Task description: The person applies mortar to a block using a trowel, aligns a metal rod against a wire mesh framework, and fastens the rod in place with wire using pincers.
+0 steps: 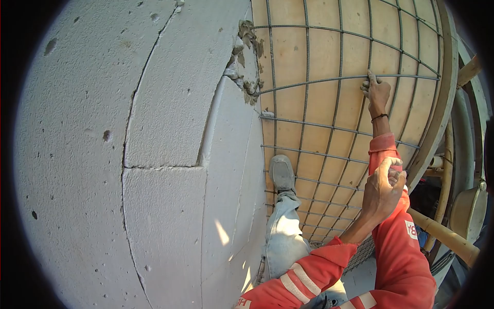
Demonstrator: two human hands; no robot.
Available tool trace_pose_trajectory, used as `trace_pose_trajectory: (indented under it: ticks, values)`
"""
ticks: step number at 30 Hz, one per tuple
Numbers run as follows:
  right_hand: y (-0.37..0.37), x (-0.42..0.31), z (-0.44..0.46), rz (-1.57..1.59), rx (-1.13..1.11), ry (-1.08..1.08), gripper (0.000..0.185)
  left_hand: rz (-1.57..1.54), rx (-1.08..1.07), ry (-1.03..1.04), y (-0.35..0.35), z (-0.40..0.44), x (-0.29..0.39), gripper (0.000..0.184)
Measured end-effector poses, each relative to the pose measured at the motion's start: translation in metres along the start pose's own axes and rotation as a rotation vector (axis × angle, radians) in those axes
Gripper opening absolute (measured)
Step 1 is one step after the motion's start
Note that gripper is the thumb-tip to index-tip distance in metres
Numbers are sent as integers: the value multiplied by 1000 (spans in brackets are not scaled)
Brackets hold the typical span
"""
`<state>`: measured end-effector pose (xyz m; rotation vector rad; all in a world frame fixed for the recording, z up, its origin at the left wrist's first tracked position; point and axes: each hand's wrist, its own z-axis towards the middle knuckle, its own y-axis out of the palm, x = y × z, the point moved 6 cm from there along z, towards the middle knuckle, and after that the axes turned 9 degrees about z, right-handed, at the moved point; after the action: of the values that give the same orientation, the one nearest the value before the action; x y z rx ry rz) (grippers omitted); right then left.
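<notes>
Bar (319,81): far right, over boards (289,56) | right hand (377,91): apparently closed on bar | left hand (383,191): curled over right sleeve (383,144), hold unclear | step: seemingly positioning bar | next: likely calls for steady grip

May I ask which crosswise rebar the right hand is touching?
The crosswise rebar by the lower end of the mortar; unlike the others, it meets the right hand.
</notes>
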<state>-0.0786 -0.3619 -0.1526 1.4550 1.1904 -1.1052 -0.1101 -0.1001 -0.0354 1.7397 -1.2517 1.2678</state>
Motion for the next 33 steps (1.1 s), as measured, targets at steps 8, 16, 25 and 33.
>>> trace_pose_trajectory:
  ticks: [8,16,25,33]
  values:
    - [-10,6,17,-143,-82,-65,42,48,24,27,-1,5,-1,31]
    - [-4,9,19,43,-146,-29,32,21,-6,0,2,3,-2,32]
    - [-26,-2,-11,324,56,-70,21,44,36,74,4,-1,1,34]
    - [-16,-19,-15,382,95,-207,21,-11,-16,17,-1,-4,2,34]
